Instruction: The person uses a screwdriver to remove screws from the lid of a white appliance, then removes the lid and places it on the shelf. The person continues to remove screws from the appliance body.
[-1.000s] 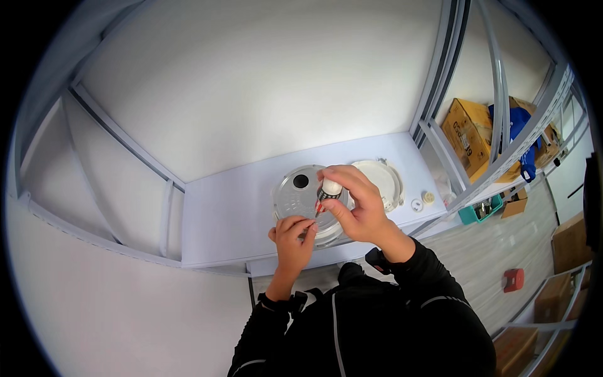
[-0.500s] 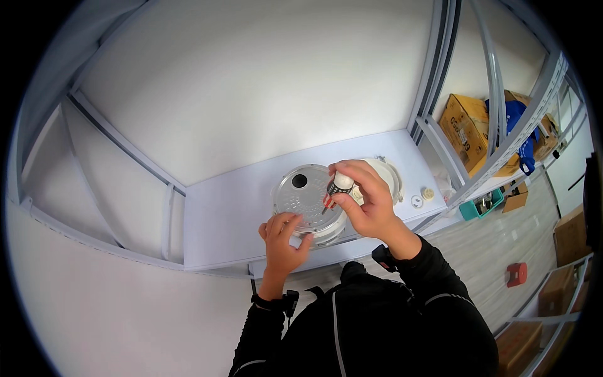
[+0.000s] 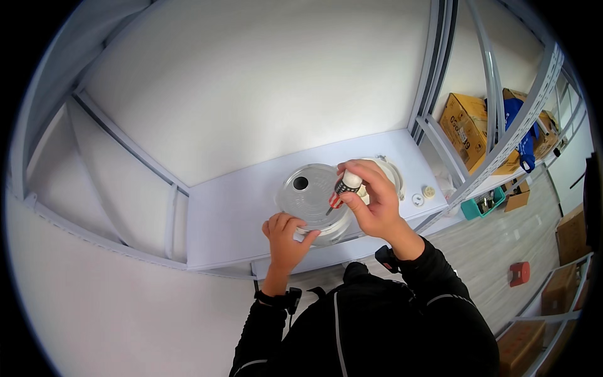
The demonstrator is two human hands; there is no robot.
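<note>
The right hand (image 3: 370,204) is clamped on a small screwdriver (image 3: 342,188); the left hand (image 3: 287,231), fingers curled, probably grips the edge of the round metal housing (image 3: 308,195).

White walls (image 3: 251,81) enclose a white table (image 3: 226,213); cardboard boxes (image 3: 465,125) sit on grey shelving.

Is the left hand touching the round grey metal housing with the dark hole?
Touching. The head view shows the left hand gripping the housing's near rim.
</note>
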